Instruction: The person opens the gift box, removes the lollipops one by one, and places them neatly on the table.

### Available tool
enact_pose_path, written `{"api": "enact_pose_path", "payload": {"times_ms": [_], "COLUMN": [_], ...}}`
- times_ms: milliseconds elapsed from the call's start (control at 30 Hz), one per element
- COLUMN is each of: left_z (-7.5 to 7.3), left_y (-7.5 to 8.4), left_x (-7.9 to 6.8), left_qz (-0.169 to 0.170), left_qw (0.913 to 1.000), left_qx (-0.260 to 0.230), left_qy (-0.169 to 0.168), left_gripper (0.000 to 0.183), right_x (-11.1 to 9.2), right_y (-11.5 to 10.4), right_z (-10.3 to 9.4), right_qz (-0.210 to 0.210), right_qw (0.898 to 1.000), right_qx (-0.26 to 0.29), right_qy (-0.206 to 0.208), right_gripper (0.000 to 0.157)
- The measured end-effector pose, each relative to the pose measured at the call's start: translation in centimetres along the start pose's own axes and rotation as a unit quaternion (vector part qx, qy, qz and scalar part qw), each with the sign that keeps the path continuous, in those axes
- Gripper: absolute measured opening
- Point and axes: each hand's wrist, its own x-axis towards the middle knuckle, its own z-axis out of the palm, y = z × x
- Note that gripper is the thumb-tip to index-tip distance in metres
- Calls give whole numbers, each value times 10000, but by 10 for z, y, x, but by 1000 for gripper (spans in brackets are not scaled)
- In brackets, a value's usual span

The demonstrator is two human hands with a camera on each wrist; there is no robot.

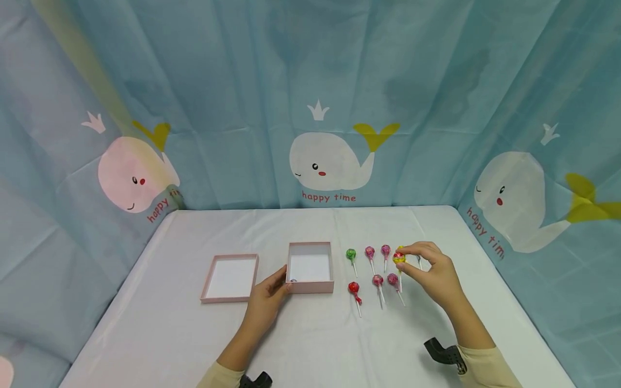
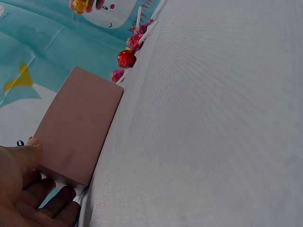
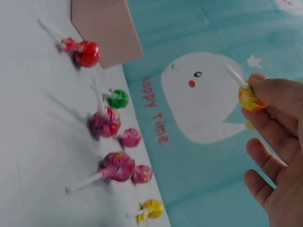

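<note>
My right hand (image 1: pixel 434 272) pinches a yellow-wrapped lollipop (image 3: pixel 251 98) between thumb and fingers, above the table at the right of the lollipop rows. My left hand (image 1: pixel 266 302) grips the left side of an open pink box (image 1: pixel 310 287); in the left wrist view the thumb lies at the box's edge and the fingers reach along its end. A small dark bit shows at the box's near left inside corner, too small to name. Right of the box lie a green lollipop (image 1: pixel 351 254), a red lollipop (image 1: pixel 353 289) and several pink ones, such as one pink lollipop (image 1: pixel 370 252).
A shallow pink box lid (image 1: pixel 206 291) with a white inside lies left of the box. Another yellow lollipop (image 3: pixel 152 208) rests on the table, partly behind the right hand in the head view. A white cloth covers the table (image 1: pixel 160 323); a blue whale-print curtain (image 1: pixel 233 161) surrounds it.
</note>
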Motion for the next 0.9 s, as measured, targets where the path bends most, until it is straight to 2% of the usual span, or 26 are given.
{"api": "enact_pose_path", "payload": {"times_ms": [400,900], "left_z": [0,-2], "left_y": [-32,-33], "left_x": [10,9], "left_qz": [186,378], "left_qw": [9998,9992], "left_qx": [50,-16], "left_qy": [-27,-90], "left_gripper": [56,55], "right_x": [-6,-14], "right_y": [36,77], "right_z": [-6,-1], "right_qz": [204,778], "right_qw": [9997,9958], "right_qx": [-108,-224], "right_qy": [-69,-437], "right_gripper": [28,30]}}
